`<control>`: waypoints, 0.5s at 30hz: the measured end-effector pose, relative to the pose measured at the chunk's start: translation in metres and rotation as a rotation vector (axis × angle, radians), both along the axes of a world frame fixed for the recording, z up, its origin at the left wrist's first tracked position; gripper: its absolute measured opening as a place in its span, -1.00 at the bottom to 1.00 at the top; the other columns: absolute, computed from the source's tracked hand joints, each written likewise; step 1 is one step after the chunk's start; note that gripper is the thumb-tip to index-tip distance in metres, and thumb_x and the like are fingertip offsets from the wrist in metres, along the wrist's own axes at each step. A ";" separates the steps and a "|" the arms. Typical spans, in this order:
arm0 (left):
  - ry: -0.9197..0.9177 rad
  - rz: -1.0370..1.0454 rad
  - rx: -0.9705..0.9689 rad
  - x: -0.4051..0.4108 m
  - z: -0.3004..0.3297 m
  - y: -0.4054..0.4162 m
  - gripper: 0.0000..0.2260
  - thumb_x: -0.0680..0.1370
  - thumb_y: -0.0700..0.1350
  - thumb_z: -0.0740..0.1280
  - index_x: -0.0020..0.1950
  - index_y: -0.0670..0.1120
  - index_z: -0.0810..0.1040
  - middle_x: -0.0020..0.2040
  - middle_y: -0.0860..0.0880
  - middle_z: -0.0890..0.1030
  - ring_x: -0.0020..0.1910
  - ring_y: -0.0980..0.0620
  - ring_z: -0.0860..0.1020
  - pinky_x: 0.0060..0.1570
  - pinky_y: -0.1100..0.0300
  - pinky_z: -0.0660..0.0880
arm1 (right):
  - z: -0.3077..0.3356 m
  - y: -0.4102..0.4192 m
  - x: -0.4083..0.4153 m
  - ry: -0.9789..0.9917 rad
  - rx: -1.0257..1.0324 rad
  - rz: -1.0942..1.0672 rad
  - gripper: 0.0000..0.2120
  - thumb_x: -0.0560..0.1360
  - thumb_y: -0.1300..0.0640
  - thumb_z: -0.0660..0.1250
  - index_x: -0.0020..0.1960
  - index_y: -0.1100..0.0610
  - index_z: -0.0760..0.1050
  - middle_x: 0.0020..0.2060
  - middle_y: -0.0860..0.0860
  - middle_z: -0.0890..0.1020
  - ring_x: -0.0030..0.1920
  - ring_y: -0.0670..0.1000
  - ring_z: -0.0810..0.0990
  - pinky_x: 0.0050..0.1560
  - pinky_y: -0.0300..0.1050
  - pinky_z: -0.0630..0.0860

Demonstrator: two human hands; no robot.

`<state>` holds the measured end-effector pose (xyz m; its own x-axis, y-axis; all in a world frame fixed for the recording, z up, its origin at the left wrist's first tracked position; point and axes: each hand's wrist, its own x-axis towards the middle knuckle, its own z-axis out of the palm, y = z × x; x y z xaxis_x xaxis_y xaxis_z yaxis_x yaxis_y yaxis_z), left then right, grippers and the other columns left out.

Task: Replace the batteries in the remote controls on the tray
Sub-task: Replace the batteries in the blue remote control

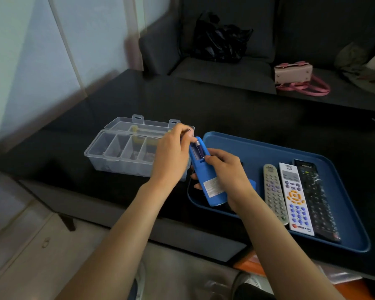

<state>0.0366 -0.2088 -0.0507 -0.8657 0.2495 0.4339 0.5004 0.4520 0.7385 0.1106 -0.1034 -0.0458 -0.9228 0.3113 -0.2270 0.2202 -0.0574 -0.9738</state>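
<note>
My right hand (227,174) grips a blue remote (208,182), back side up, held above the left end of the blue tray (268,148). Its battery bay is uncovered and a battery (200,149) lies in it. My left hand (171,156) is at the remote's top end, fingertips pinched at the bay; whether they hold a second battery is unclear. A small blue piece (252,184), perhaps the bay cover, shows behind my right wrist. On the tray lie a grey remote (274,192), a white remote (294,197) and a black remote (316,198), side by side, buttons up.
A clear plastic compartment box (117,154) with its lid up stands left of the tray on the black table (225,109). Behind the table is a dark sofa with a black bag (221,37) and a pink handbag (294,76).
</note>
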 end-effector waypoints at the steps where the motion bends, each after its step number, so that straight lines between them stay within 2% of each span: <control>1: -0.046 -0.017 0.017 -0.001 0.000 0.000 -0.85 0.63 -0.13 0.12 0.12 -0.09 0.44 -0.06 0.05 0.61 -0.20 0.18 0.52 -0.22 0.40 0.45 | 0.000 0.001 0.000 0.002 -0.001 0.001 -0.78 0.60 0.17 0.20 0.23 0.11 0.47 -0.03 0.20 0.63 -0.17 0.13 0.69 -0.18 0.11 0.65; 3: -0.117 -0.047 0.037 -0.002 0.001 -0.001 -0.84 0.64 -0.17 0.08 0.14 -0.10 0.41 -0.05 0.04 0.59 -0.22 0.22 0.52 -0.23 0.48 0.42 | 0.000 0.001 0.000 0.006 -0.008 0.002 -0.79 0.61 0.17 0.20 0.22 0.10 0.47 -0.03 0.19 0.64 -0.18 0.12 0.69 -0.19 0.08 0.66; 6: -0.135 -0.048 0.015 -0.002 0.001 -0.001 -0.88 0.63 -0.20 0.07 0.05 -0.10 0.39 -0.03 -0.02 0.55 -0.24 0.21 0.48 -0.31 0.48 0.40 | 0.001 0.001 0.001 0.012 -0.015 0.010 -0.81 0.61 0.17 0.20 0.20 0.08 0.47 -0.03 0.18 0.64 -0.18 0.11 0.69 -0.20 0.07 0.66; 10: -0.060 -0.005 -0.080 -0.001 0.002 -0.004 -0.89 0.57 -0.14 0.25 0.06 -0.09 0.49 0.03 -0.04 0.47 -0.18 0.19 0.43 -0.23 0.53 0.37 | 0.000 -0.001 0.000 0.022 0.002 -0.004 -0.81 0.61 0.17 0.20 0.20 0.08 0.47 -0.06 0.15 0.64 -0.21 0.09 0.69 -0.21 0.08 0.66; 13: -0.004 0.015 -0.236 0.000 0.003 -0.007 -0.73 0.47 -0.04 0.38 0.14 -0.08 0.53 0.03 0.00 0.41 -0.09 0.21 0.38 -0.22 0.46 0.30 | -0.002 -0.002 -0.002 0.039 0.077 -0.028 -0.78 0.60 0.16 0.21 0.24 0.09 0.46 -0.10 0.07 0.62 -0.21 0.08 0.69 -0.20 0.10 0.65; 15: 0.011 0.036 -0.262 0.002 0.003 -0.007 -0.69 0.43 0.00 0.42 0.12 -0.07 0.53 0.02 -0.01 0.42 -0.07 0.19 0.39 -0.28 0.42 0.26 | -0.004 -0.003 -0.003 0.051 0.153 -0.044 -0.75 0.60 0.15 0.21 0.27 0.08 0.44 -0.12 0.03 0.62 -0.21 0.07 0.69 -0.17 0.13 0.65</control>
<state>0.0385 -0.2158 -0.0475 -0.8718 0.3232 0.3682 0.4876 0.6447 0.5886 0.1076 -0.1066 -0.0497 -0.9169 0.3785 -0.1269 0.1705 0.0839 -0.9818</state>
